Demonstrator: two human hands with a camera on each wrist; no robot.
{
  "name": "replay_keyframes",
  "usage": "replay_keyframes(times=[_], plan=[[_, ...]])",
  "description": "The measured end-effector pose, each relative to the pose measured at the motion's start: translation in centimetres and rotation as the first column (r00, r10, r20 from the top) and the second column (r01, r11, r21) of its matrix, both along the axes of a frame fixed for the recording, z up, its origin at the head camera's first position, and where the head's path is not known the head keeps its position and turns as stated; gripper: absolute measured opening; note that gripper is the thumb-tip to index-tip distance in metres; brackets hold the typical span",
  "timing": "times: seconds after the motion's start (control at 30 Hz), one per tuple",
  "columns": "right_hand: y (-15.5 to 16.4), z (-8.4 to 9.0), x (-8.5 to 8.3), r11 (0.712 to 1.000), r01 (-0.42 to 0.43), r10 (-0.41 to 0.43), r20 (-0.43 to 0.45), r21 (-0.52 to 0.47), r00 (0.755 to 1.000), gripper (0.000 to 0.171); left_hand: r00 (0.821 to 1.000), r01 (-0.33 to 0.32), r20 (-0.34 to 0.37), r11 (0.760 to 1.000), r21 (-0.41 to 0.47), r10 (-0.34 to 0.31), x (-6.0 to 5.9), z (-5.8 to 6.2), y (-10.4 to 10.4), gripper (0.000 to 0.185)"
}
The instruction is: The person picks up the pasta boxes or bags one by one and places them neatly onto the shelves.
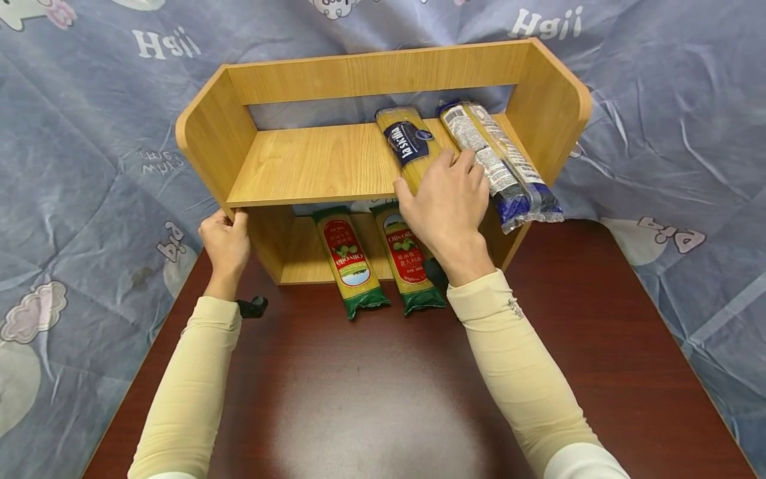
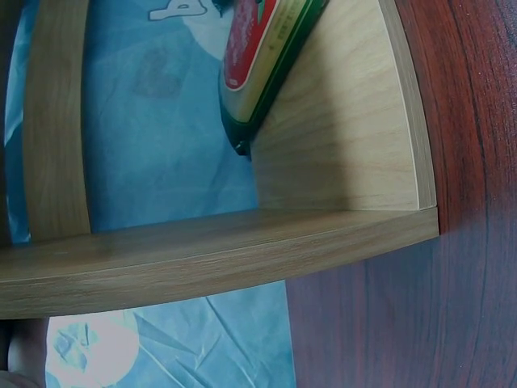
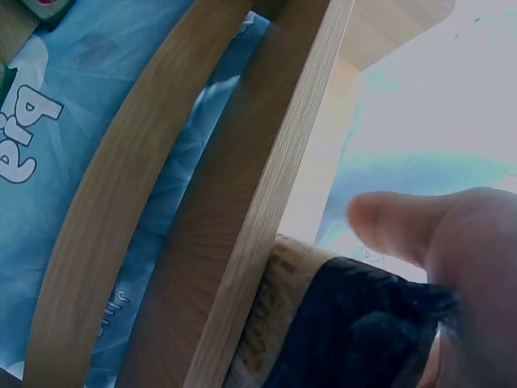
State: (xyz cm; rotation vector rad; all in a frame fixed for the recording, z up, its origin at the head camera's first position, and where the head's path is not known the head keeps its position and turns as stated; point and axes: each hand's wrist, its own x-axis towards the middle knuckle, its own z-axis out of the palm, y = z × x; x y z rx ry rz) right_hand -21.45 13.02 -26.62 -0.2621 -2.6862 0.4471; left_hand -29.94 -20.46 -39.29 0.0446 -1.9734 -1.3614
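A wooden two-tier shelf (image 1: 311, 163) stands on the table. My left hand (image 1: 226, 243) grips the edge of its left side panel, just under the upper board; in the left wrist view only a sliver of that hand shows. My right hand (image 1: 450, 203) rests over the near end of a spaghetti pack with a dark blue label (image 1: 405, 141) on the upper board. From the right wrist view, the pack's dark end (image 3: 347, 331) lies against the palm, while the thumb (image 3: 396, 222) stretches out above it. The other fingertips are hidden there.
Right of that pack, another spaghetti pack (image 1: 497, 159) lies back side up, its end overhanging the board. Below, two green-ended spaghetti packs (image 1: 350, 256) (image 1: 408, 256) lie on the lower board, their ends jutting out over the dark red table (image 1: 359, 399). A patterned cloth (image 1: 84, 133) hangs behind.
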Motion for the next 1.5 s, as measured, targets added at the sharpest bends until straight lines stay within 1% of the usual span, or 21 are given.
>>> replay_keyframes(times=[0.17,0.3,0.47,0.6,0.7,0.83,0.93,1.07,1.2,1.33,1.5], plan=[[0.3,0.1,0.4,0.999,-0.030,0.029,-0.061,-0.023,0.998,0.108,1.000,0.004,0.011,1.000,0.000,-0.004,0.0,0.2,0.1,0.020],[0.6,0.3,0.8,0.995,-0.074,0.064,-0.142,-0.066,0.988,0.122,1.000,-0.002,0.022,1.000,-0.005,0.002,0.1,0.3,0.1,0.020],[1.0,0.2,1.2,0.989,-0.130,0.105,-0.266,-0.077,0.958,0.127,0.999,-0.018,0.037,1.000,-0.015,0.018,0.2,0.2,-0.1,0.020],[1.4,0.1,1.6,0.985,-0.147,0.107,-0.342,-0.091,0.934,0.130,0.999,-0.012,0.048,1.000,-0.018,0.013,0.2,0.0,-0.1,0.020],[1.8,0.0,2.1,0.984,-0.146,0.102,-0.359,-0.099,0.928,0.133,0.998,-0.008,0.057,1.000,-0.013,0.009,0.2,0.0,-0.1,0.020],[2.4,0.0,2.7,0.985,-0.147,0.104,-0.357,-0.095,0.928,0.134,0.999,-0.009,0.049,1.000,-0.025,0.010,0.2,0.2,-0.3,0.021],[2.8,0.0,3.0,0.985,-0.153,0.113,-0.379,-0.077,0.919,0.132,0.999,-0.009,0.049,0.999,-0.048,0.012,0.3,0.4,-0.4,0.021],[3.4,-0.4,3.4,0.987,-0.151,0.117,-0.399,-0.055,0.909,0.131,0.997,-0.012,0.071,0.998,-0.058,0.016,0.4,0.6,-0.4,0.021],[3.9,-0.8,4.0,0.987,-0.151,0.119,-0.400,-0.048,0.909,0.131,0.996,-0.011,0.084,0.998,-0.069,0.017,0.6,0.6,-0.5,0.022],[4.3,-1.0,4.7,0.986,-0.161,0.133,-0.405,-0.035,0.905,0.132,0.995,-0.020,0.098,0.990,-0.139,0.034,0.8,0.9,-0.6,0.024],[4.8,-1.2,5.0,0.984,-0.177,0.162,-0.429,0.004,0.889,0.131,0.992,-0.036,0.107,0.962,-0.270,0.067,1.2,1.2,-0.5,0.021]])
